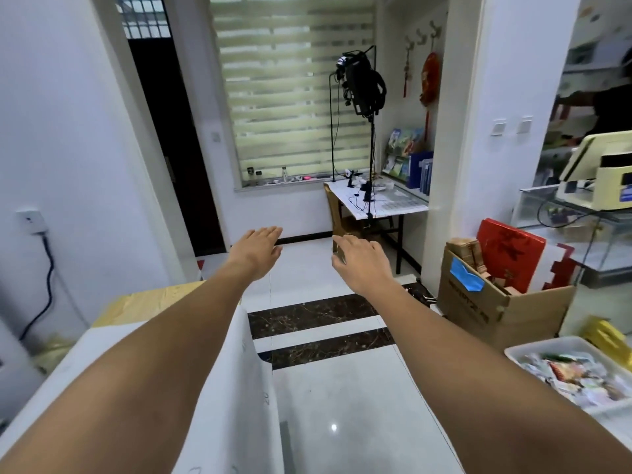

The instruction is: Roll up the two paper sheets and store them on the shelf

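Note:
Both my arms reach straight forward over the floor. My left hand (258, 249) is flat, palm down, fingers apart, and holds nothing. To its right my right hand (360, 260) is spread the same way and is empty too. A large white paper sheet (239, 388) lies on a wooden table (147, 302) at the lower left and droops over the table's right edge, under my left forearm. Another white sheet (383, 203) covers a small desk at the far side of the room. I cannot make out a second sheet on the near table.
A light stand with black gear (362, 83) stands on the far desk. A cardboard box (489, 306) with red packaging sits on the floor at the right. A white bin (578, 371) of wrappers is at the lower right. A glass counter (564, 213) holds a machine.

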